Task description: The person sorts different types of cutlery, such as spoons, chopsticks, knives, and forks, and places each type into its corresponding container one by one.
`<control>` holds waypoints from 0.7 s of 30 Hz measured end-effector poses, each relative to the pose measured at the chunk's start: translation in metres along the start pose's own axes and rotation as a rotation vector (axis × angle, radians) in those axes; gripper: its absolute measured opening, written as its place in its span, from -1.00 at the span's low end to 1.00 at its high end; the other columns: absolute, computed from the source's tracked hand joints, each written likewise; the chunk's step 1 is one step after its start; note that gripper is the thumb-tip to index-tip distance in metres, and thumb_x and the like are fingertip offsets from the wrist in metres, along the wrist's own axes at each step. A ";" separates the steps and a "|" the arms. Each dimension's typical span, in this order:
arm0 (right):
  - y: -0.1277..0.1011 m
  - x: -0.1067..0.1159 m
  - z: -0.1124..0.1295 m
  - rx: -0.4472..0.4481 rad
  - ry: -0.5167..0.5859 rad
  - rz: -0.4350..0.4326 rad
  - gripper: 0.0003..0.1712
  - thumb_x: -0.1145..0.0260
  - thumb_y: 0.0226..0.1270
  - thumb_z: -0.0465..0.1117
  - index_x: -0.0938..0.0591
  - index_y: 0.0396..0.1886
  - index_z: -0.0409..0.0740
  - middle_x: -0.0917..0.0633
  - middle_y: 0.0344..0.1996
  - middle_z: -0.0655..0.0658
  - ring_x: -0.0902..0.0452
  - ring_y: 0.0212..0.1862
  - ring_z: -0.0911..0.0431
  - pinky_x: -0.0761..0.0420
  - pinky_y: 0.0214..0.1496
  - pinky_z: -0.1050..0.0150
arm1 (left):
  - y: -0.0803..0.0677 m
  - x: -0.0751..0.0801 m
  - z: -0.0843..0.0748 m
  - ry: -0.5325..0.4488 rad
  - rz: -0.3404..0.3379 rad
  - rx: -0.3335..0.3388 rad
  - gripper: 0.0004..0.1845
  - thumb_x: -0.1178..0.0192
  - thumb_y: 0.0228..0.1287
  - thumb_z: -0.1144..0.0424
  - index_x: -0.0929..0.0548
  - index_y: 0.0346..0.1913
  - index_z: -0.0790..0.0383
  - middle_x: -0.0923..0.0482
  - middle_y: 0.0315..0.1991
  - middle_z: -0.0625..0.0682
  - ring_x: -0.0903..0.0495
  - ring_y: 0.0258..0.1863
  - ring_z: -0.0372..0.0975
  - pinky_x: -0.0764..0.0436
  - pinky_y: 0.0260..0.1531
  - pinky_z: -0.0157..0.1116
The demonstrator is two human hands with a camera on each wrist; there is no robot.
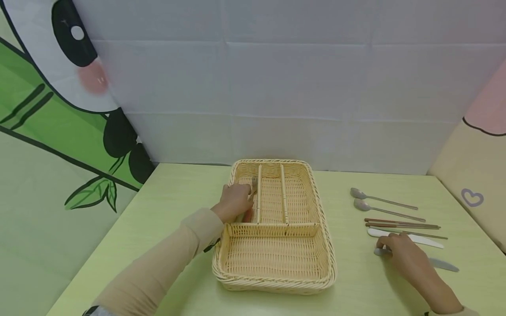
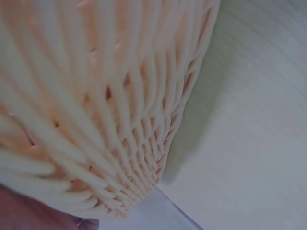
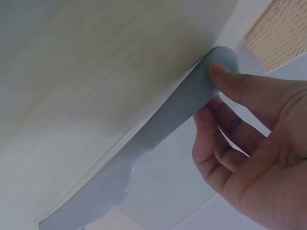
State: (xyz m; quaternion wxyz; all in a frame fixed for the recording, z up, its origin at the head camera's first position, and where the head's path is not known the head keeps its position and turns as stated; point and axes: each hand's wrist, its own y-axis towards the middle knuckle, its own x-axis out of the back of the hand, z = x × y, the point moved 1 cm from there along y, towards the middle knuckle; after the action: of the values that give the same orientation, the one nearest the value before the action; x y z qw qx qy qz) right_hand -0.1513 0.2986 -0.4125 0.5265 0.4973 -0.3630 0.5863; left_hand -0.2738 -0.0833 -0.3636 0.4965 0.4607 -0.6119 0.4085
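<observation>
A wicker basket (image 1: 272, 281) with several compartments stands mid-table. My left hand (image 1: 234, 202) reaches over its left rim into the back left compartment and holds a fork (image 1: 254, 184) there; the fingertips are partly hidden. A red handle (image 1: 247, 215) shows below that hand. In the left wrist view, woven basket wall (image 2: 139, 115) fills much of the picture, with a bit of the hand at the lower left corner. On the right, my right hand (image 1: 407, 256) pinches the handle end of a grey knife (image 3: 163, 115) between thumb and fingers, the blade close to the table.
Beyond the right hand lie a white knife (image 1: 427, 241), several chopsticks (image 1: 403, 224) and two spoons, one farther back (image 1: 357, 193) and one nearer (image 1: 361, 204). A pale cloth wall (image 1: 296, 87) rises behind the table (image 1: 182, 184), with printed panels at both sides.
</observation>
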 end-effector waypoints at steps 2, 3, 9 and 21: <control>0.000 0.000 0.000 0.007 -0.004 -0.002 -0.76 -0.32 -0.05 -0.46 -0.64 -0.51 0.00 -0.58 -0.54 0.02 -0.42 -0.40 0.08 -0.41 -0.47 0.21 | 0.000 0.001 0.000 -0.013 0.000 0.002 -0.77 -0.17 0.18 0.21 -0.59 -0.13 0.22 -0.65 -0.24 0.04 -0.57 -0.28 -0.11 -0.32 -0.17 -0.11; 0.000 0.000 -0.001 0.012 -0.008 -0.006 -0.77 -0.32 -0.05 -0.45 -0.63 -0.51 0.00 -0.58 -0.54 0.02 -0.43 -0.42 0.09 -0.41 -0.47 0.21 | 0.000 0.001 0.000 -0.021 -0.001 0.002 -0.77 -0.17 0.18 0.21 -0.58 -0.13 0.22 -0.64 -0.23 0.04 -0.57 -0.26 -0.10 -0.33 -0.15 -0.09; 0.002 0.001 -0.002 0.033 -0.022 -0.021 -0.78 -0.34 -0.05 -0.46 -0.63 -0.44 -0.06 -0.59 -0.54 -0.03 -0.48 -0.47 0.11 -0.42 -0.52 0.21 | -0.003 0.006 -0.001 -0.036 -0.021 -0.018 -0.78 -0.13 0.23 0.20 -0.58 -0.13 0.25 -0.63 -0.22 0.07 -0.58 -0.22 -0.06 -0.39 -0.09 -0.01; 0.007 0.012 0.002 0.049 0.001 -0.071 -0.75 -0.27 -0.02 -0.52 -0.64 -0.32 -0.20 -0.63 -0.40 -0.19 -0.52 -0.43 -0.01 -0.47 -0.48 0.12 | -0.006 0.013 0.001 -0.127 -0.016 -0.011 -0.77 -0.10 0.24 0.23 -0.57 -0.12 0.28 -0.62 -0.23 0.09 -0.56 -0.35 -0.17 -0.54 -0.27 -0.17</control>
State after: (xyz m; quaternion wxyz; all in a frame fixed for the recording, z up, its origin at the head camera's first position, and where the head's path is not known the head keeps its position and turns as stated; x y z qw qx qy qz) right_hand -0.1572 0.2983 -0.3993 0.5347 0.5222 -0.3307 0.5762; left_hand -0.2697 -0.0874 -0.3505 0.4624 0.4878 -0.6405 0.3714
